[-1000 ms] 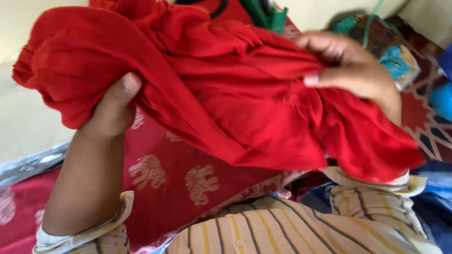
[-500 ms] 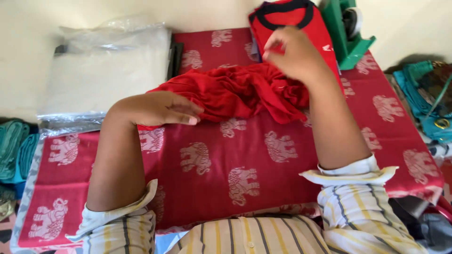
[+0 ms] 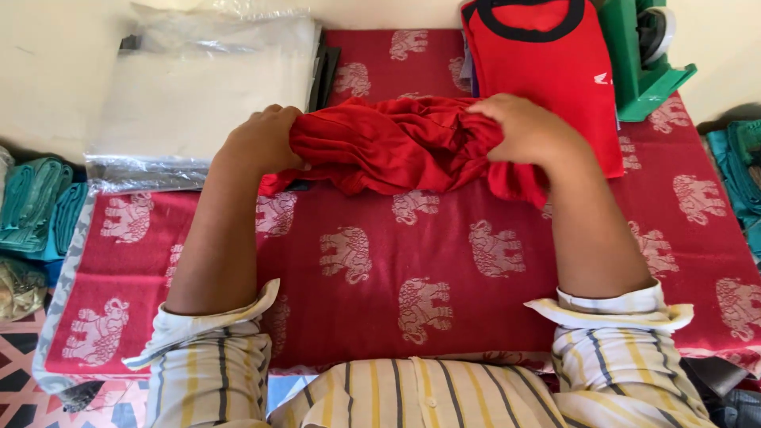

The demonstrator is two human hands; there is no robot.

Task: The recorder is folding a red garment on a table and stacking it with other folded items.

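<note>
A crumpled red garment (image 3: 396, 147) lies bunched on a red cloth with a pale elephant pattern (image 3: 396, 261). My left hand (image 3: 261, 141) grips the garment's left end. My right hand (image 3: 529, 131) grips its right end, and a corner of red fabric hangs below that hand. Both arms reach forward out of rolled-up striped sleeves.
A folded red shirt with a dark collar (image 3: 547, 63) lies at the back right, beside a green machine (image 3: 646, 55). A stack of clear plastic bags (image 3: 206, 87) sits back left. Teal fabric (image 3: 36, 206) is piled off the left edge, more teal fabric (image 3: 737, 170) at the right.
The garment was held up close to the camera a second ago; it has come down onto the patterned cloth. My left hand moved from lying flat beside it to gripping its left end.
</note>
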